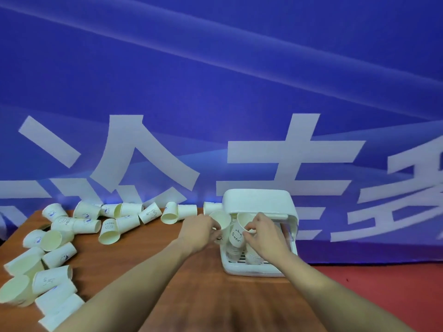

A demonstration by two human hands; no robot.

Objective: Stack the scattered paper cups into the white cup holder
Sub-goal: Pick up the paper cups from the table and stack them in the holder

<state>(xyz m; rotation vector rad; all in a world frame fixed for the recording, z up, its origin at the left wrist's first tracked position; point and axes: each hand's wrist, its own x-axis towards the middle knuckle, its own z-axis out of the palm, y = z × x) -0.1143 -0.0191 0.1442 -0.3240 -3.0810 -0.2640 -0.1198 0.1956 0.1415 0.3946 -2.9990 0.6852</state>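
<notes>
A smooth conical paper cup (pixel 220 220) is gripped by the left hand (pixel 200 232), and another cup (pixel 245 220) is pinched by the right hand (pixel 262 232) inside the rounded white plastic holder (pixel 260 201).

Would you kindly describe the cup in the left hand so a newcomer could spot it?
Start at the white holder on the table's right end. At its left front edge, the left hand grips a plain cup, mouth facing us, unlike the printed cup beside it.

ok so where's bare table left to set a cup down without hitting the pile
Bare table lies between the scattered cups and the left hand, running toward the near edge. Crowded: the left side and back edge, and inside the white cup holder.
</notes>
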